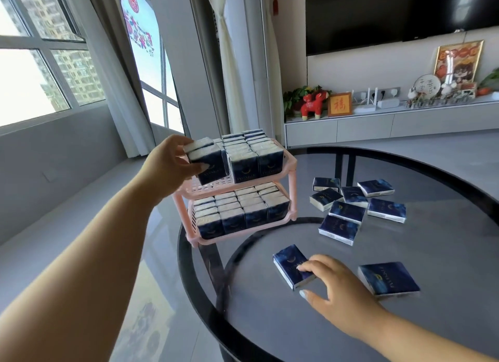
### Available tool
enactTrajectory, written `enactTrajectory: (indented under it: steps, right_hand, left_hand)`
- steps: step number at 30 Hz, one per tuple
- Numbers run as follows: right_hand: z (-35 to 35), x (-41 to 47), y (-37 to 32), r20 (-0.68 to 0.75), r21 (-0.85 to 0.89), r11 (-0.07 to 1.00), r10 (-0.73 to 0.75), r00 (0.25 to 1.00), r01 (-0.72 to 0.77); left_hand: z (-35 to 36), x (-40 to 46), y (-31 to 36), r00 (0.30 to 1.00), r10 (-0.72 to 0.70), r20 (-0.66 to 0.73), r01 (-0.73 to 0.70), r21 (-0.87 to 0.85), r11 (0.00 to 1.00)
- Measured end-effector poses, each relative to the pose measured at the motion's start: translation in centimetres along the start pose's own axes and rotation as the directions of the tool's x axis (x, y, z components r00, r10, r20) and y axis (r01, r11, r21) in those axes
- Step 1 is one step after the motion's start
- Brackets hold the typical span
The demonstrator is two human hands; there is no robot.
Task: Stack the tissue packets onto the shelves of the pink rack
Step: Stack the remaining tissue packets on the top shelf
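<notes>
Nearest the camera, the right hand [333, 286] reaches over a round dark glass table [445, 294], its fingertips curled onto a blue tissue packet [293, 266] lying flat, thumb spread toward the near edge — touching it, not lifting it. Just right of that lies another flat packet [388, 278]. Farther back on the right, a loose cluster of 7 packets [353, 205] lies scattered, some overlapping. At the table's left edge stands the pink rack [290, 163], with 2 shelves: the lower shelf [243, 229] is packed with upright packets, the upper shelf [202, 188] mostly so, with a bare strip at its near left. There the left hand [168, 164] grips 2 stacked packets [205, 158] between thumb and fingers at the upper shelf's left corner. Beyond — grey floor, a low white cabinet [378, 127] bearing a red toy animal [314, 102] and framed pictures, a dark wall screen [391, 13], and curtained windows [40, 51] at far left.
</notes>
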State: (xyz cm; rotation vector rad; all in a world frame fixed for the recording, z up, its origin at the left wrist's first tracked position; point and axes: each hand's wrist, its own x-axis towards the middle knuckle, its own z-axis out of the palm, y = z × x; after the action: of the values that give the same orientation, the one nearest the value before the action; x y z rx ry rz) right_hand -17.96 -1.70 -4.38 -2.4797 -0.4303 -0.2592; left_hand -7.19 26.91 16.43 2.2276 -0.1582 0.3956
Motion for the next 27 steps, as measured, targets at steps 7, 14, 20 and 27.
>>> enactTrajectory:
  steps: [7,14,20,27]
  right_hand:
    - [-0.2,0.1,0.2,0.030,-0.002,1.000,-0.008,1.000,0.008]
    - [-0.1,0.4,0.4,0.046,0.015,1.000,-0.003,0.999,0.002]
    - [-0.3,0.3,0.1,0.055,-0.001,1.000,-0.018,0.998,0.019]
    - [-0.3,0.2,0.0,0.055,0.004,1.000,-0.030,0.998,0.030]
  left_hand:
    - [0.8,3.9,-2.3,0.990,-0.043,0.138,0.035,0.055,0.998]
    - [2.2,5.3,-3.7,0.986,-0.052,0.158,0.033,0.120,0.992]
    - [2.5,5.7,-4.2,0.989,-0.019,0.143,-0.012,0.215,0.977]
    - [3.4,5.4,-3.7,0.995,-0.013,0.095,-0.017,0.301,0.953]
